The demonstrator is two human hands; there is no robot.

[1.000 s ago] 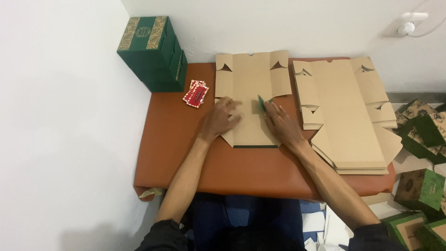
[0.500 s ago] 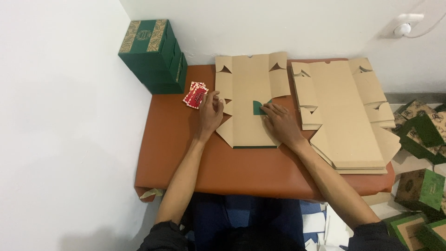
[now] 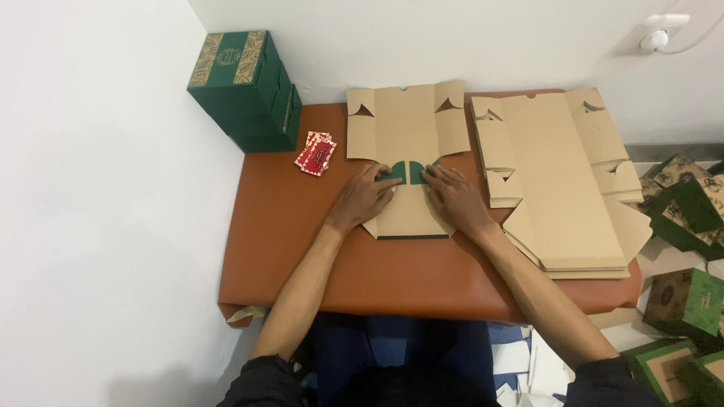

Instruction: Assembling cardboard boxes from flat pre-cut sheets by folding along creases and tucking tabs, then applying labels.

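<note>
A flat brown cardboard box blank [image 3: 407, 128] lies on the orange-brown table [image 3: 302, 226] in front of me. Both side flaps are folded inward, showing two green rounded tabs [image 3: 403, 172] at the middle. My left hand [image 3: 363, 197] presses flat on the left folded flap, fingertips touching the left green tab. My right hand [image 3: 452, 197] presses the right folded flap, fingertips at the right green tab. Both hands lie palm down on the cardboard, side by side.
A stack of unfolded brown box blanks [image 3: 558, 173] covers the table's right side. Green finished boxes [image 3: 245, 87] are stacked at the back left corner, by the wall. Small red cards [image 3: 315, 153] lie beside them. More green boxes [image 3: 686, 301] sit on the floor at right.
Both hands have folded the blank's side flaps inward; two green tabs now meet at the middle. The hands moved closer together on the blank.
</note>
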